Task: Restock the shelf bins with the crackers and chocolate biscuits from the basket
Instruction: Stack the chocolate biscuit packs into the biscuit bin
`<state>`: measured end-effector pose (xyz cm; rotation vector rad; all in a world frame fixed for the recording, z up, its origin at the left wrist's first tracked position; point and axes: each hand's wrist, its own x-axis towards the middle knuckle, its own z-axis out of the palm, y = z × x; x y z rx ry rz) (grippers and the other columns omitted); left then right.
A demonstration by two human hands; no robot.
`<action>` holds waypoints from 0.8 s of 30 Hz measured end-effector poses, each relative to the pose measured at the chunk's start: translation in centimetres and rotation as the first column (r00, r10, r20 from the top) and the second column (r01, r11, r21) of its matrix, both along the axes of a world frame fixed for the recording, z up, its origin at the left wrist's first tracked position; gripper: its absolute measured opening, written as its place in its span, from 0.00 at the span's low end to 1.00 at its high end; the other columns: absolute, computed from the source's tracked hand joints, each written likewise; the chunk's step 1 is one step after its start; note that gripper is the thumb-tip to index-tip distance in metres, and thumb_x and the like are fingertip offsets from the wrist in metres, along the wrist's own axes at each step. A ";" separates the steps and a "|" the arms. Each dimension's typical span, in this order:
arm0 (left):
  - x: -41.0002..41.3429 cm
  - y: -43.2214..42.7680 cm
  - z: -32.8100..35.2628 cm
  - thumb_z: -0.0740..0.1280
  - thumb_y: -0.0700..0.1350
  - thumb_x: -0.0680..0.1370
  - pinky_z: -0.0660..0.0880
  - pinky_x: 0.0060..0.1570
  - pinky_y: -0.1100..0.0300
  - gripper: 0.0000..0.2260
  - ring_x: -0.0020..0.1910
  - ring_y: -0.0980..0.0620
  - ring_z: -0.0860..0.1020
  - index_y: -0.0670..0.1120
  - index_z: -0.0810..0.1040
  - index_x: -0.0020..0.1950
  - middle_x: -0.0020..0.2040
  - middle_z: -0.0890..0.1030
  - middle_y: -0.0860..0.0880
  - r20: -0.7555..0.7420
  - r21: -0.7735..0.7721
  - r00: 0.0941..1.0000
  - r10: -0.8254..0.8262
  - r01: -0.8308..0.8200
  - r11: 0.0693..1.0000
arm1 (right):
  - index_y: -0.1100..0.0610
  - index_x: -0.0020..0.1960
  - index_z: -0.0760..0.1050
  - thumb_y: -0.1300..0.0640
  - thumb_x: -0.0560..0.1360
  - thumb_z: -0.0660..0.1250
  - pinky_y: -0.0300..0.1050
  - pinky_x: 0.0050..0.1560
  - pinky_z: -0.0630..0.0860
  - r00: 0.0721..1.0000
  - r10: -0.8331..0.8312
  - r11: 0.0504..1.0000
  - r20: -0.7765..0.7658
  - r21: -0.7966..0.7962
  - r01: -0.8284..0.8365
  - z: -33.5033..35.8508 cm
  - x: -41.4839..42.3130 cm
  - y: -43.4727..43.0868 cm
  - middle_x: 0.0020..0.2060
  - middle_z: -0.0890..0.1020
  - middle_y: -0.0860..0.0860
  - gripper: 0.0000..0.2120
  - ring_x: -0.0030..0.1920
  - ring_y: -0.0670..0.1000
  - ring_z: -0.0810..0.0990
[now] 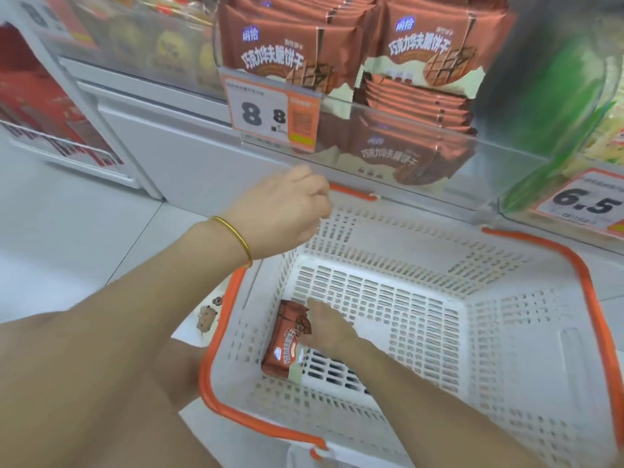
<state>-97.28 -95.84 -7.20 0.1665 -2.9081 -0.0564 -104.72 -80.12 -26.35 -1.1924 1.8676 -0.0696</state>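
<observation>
Above, price tag fronts stacked biscuit packs.

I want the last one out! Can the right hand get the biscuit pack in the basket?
Probably yes: the right hand is inside the basket at the biscuit pack; nothing covers it.

The basket is white with orange handles, the packet brown.

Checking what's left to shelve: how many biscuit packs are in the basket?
1: a brown pack lies on the basket floor by its left wall, the right hand touching it. More could hide beneath it.
</observation>
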 end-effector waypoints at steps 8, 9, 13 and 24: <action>-0.9 -0.2 0.4 0.56 0.44 0.73 0.77 0.41 0.51 0.15 0.45 0.41 0.77 0.41 0.82 0.44 0.45 0.80 0.43 0.010 -0.002 1.000 0.001 -0.001 1.000 | 0.58 0.65 0.71 0.53 0.75 0.69 0.43 0.54 0.71 0.975 -0.213 0.976 0.057 -0.024 0.214 -1.7 0.0 0.8 0.55 0.73 0.53 0.21 0.55 0.53 0.74; -1.1 -0.1 0.5 0.54 0.45 0.72 0.77 0.42 0.50 0.17 0.45 0.41 0.77 0.41 0.81 0.44 0.45 0.80 0.44 0.008 0.001 1.000 -0.003 0.003 1.000 | 0.59 0.61 0.74 0.55 0.75 0.69 0.42 0.51 0.71 0.967 -0.226 0.973 0.116 -0.015 0.229 -1.2 -0.3 0.8 0.51 0.74 0.51 0.16 0.52 0.51 0.74; -2.1 0.4 1.5 0.56 0.42 0.73 0.77 0.42 0.49 0.14 0.43 0.41 0.76 0.40 0.80 0.46 0.43 0.80 0.43 -0.066 -0.046 0.998 0.000 -0.003 0.999 | 0.56 0.49 0.74 0.58 0.74 0.70 0.49 0.49 0.77 0.934 -0.289 0.947 0.210 -0.081 0.311 2.9 -2.2 1.0 0.44 0.75 0.49 0.07 0.47 0.54 0.77; -4.1 1.6 5.6 0.55 0.49 0.80 0.71 0.45 0.54 0.15 0.45 0.47 0.75 0.43 0.78 0.49 0.44 0.79 0.47 -0.401 0.249 0.904 0.150 -0.050 0.967 | 0.50 0.51 0.74 0.68 0.73 0.68 0.46 0.36 0.81 0.769 -0.397 0.418 0.500 -0.648 0.637 25.5 -8.4 3.9 0.46 0.79 0.48 0.15 0.41 0.51 0.83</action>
